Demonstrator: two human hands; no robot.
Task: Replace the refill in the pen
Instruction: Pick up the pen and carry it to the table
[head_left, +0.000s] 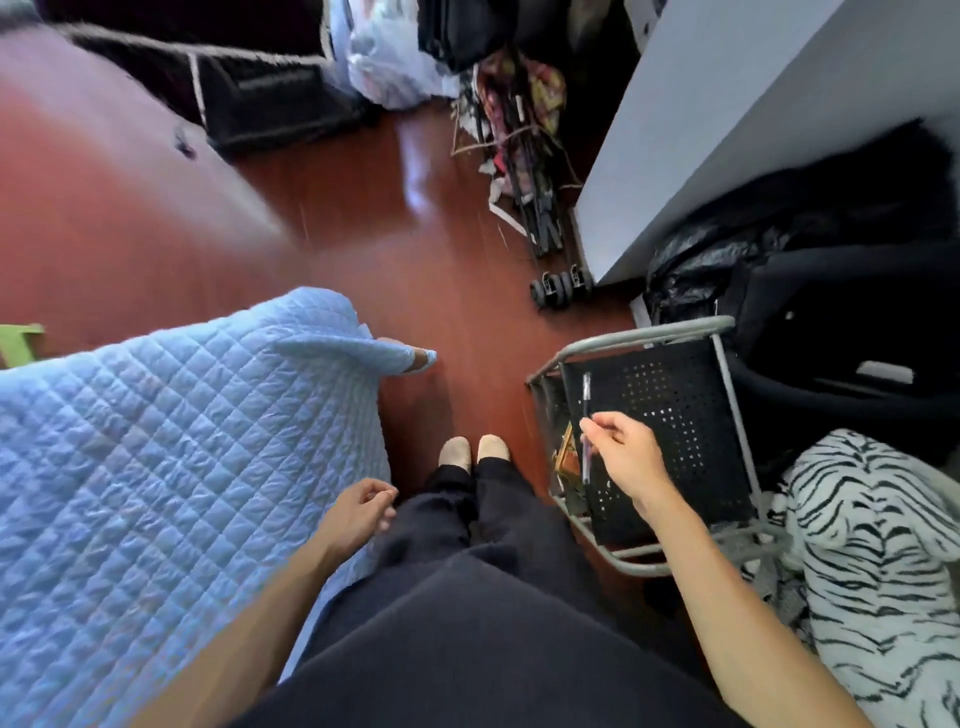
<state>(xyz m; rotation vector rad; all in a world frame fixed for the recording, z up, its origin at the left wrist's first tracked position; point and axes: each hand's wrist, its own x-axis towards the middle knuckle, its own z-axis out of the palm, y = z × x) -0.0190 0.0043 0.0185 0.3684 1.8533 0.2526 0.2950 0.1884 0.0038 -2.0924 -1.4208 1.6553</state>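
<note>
My right hand (626, 457) pinches a slim pen (586, 396) with a clear barrel and a black cap, held roughly upright over a black perforated metal stool (675, 395). The cap end points away from me, and the lower end shows below my fingers. Down at my side, near my thigh, my left hand (363, 512) hangs with its fingers loosely curled and nothing in it. No separate refill is visible.
A bed with a light blue quilt (156, 467) fills the left. The red-brown floor (363, 208) lies ahead of my feet. A folded stroller (535, 197) leans by a grey desk (727, 130); black bags (831, 291) and a zebra-print fabric (872, 545) crowd the right.
</note>
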